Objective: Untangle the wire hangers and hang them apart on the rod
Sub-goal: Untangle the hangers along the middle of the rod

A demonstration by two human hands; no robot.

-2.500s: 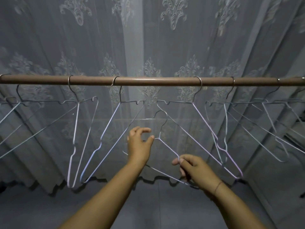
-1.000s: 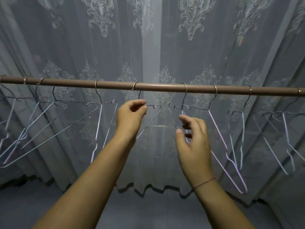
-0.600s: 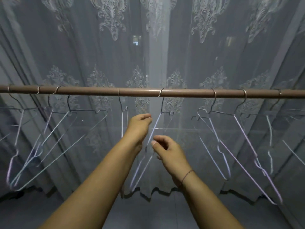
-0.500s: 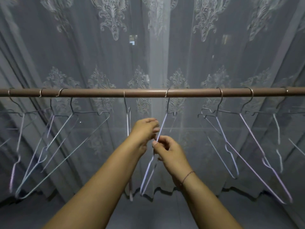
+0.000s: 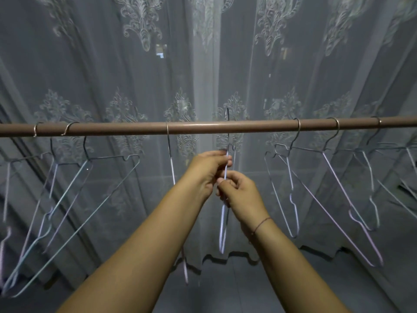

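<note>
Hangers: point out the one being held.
The middle hanger, seen edge-on and gripped by the left hand and right hand. Its hook rises above the rod, while the other hangers hang untouched on either side.

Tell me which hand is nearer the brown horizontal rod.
Left. The left hand grips the thin wire hanger just below the brown rod; the right hand pinches the hanger lower, farther away.

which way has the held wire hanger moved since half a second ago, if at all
Yes, upward: the thin silver wire hanger now has its hook above the brown rod, not on it.
</note>
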